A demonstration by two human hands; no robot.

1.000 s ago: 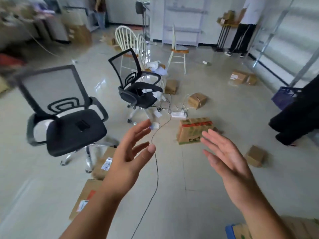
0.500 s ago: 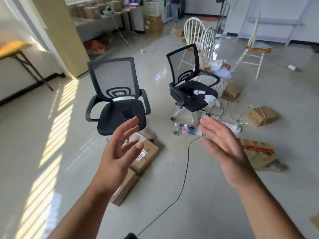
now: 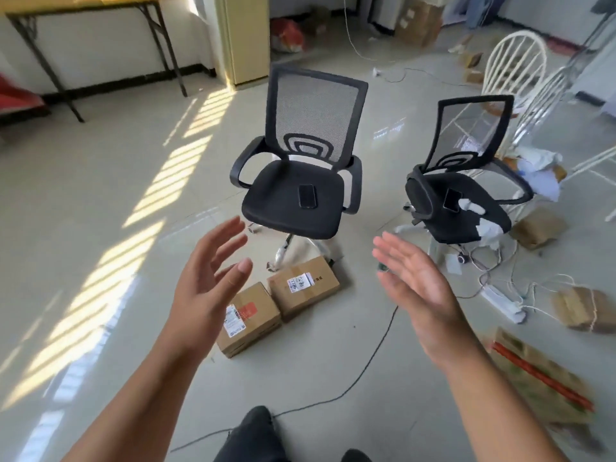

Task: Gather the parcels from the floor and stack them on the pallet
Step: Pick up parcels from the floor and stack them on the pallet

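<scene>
Nearer now, two labelled parcels [image 3: 276, 303], print unreadable; both hands' fingers [image 3: 220, 241] wide, empty.

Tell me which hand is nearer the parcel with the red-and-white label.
Left. The left hand overlaps the parcel from its left; the right hand hovers apart, off to its right.

I see two brown cardboard parcels side by side, touching, on the floor just in front of the nearer office chair [image 3: 293, 191]: the near parcel [image 3: 248, 320] with a red-and-white label, the far parcel [image 3: 303, 286] with a white label.
</scene>
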